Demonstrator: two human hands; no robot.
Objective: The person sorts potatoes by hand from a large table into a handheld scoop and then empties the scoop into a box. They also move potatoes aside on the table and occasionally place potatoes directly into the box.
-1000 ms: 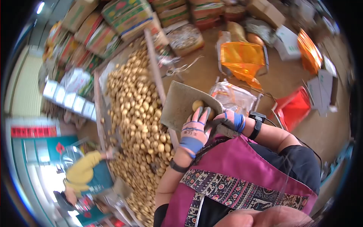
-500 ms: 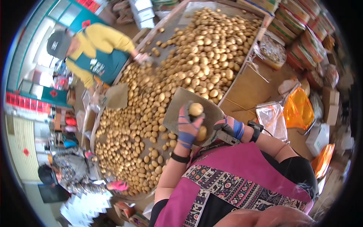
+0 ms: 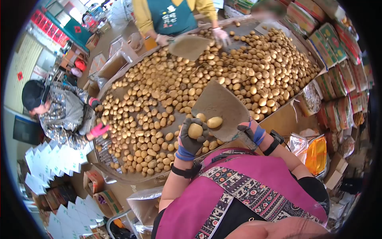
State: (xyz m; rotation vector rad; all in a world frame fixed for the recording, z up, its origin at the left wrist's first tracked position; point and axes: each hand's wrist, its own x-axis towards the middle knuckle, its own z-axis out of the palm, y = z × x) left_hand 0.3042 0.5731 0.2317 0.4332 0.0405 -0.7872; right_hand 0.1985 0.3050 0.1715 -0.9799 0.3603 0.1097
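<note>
My left hand (image 3: 191, 137), in a dark-palmed glove with a blue cuff, is closed around a potato (image 3: 195, 130) at the left edge of a scoop. Broad and grey, the scoop (image 3: 221, 104) is held by its short handle in my gloved right hand (image 3: 252, 132). One oval potato (image 3: 215, 122) lies on the scoop's blade. A smaller potato (image 3: 201, 117) shows just behind my left fingers. Beneath and beyond the scoop, a large heap of potatoes (image 3: 262, 75) covers the sorting table (image 3: 175, 128).
Across the table a person in a green apron (image 3: 171, 18) holds another scoop (image 3: 190, 47). A second person in a patterned jacket (image 3: 65, 111) works at the left end. Stacked cartons (image 3: 330, 44) line the right side; white folded boxes (image 3: 55, 163) stand at lower left.
The view has turned, bringing the co-workers higher in the frame. My left hand has moved from over the scoop to its left edge, still holding a potato. My right hand keeps the handle.
</note>
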